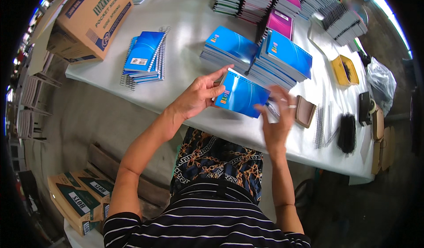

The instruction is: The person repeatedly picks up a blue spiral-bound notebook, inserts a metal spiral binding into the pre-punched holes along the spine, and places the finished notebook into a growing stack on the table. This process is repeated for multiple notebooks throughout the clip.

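My left hand [198, 93] is closed on the left end of a blue notebook [244, 95], thumb on its cover and fingers beneath. A row of punched holes runs along the notebook's far edge, and no spiral shows there. At its right end is my right hand [278, 115], smeared by motion, with a ring on one finger. Beside those fingers shows a thin dark and silvery thing [273, 109] that I cannot make out. Just beyond the notebook stand two stacks of blue notebooks [232, 44] [287, 55]. To the left lies a small pile of spiral-bound blue notebooks [145, 55].
Right on the white table [176, 62] are a brown tray [304, 111], loose wire spirals [322, 124], a bundle of black spirals [346, 133], a yellow container [344, 70] and a plastic bag [380, 84]. Tall notebook stacks [256, 0] stand at the back, a cardboard box [90, 20] far left.
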A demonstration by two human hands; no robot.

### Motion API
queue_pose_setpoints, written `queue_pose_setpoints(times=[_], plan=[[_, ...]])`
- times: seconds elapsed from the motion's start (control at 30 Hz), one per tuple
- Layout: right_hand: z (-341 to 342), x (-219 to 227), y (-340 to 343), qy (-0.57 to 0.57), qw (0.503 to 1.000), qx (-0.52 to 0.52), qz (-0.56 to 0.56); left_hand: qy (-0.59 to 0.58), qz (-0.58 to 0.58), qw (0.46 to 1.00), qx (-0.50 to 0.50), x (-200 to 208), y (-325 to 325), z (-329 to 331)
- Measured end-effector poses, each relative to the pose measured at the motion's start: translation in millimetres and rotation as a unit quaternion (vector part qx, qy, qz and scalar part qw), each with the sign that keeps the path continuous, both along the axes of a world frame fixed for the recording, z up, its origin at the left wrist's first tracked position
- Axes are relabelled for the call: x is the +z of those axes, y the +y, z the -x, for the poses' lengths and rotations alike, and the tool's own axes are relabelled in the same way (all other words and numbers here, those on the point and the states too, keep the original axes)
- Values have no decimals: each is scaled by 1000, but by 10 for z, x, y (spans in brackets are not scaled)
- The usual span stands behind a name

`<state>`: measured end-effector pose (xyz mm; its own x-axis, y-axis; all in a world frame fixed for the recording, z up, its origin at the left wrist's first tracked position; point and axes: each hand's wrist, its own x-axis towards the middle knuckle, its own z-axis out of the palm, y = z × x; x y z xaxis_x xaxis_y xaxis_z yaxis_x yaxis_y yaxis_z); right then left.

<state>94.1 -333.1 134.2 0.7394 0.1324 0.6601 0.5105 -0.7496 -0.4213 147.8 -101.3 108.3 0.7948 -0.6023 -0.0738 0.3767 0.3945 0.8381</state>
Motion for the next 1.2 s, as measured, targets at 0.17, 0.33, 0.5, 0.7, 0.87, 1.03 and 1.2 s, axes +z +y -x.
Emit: queue_pose_setpoints(times=[0.17,0.33,0.5,0.7,0.87,1.03,1.2], plan=[[141,-225,-391,318,842,84,-428,-241,-90,966,10,-157,-275,154],[243,-315,-330,291,847,73,-439,-267,-115,955,60,-145,-364,246],[222,-475,-171,310,811,125,-480,-264,-144,946,119,-393,-524,369],[151,-635,-275,315,871,87,-368,-531,-379,723,225,115,-627,341],[143,-509,-432,311,894,121,-299,-632,-542,550,66,179,-1046,268],[-7,-144,-1779,168,969,-134,-122,-654,-514,551,70,104,-1069,223],[-287,-441,-2278,224,898,-338,171,-654,-539,527,59,117,-1055,217]])
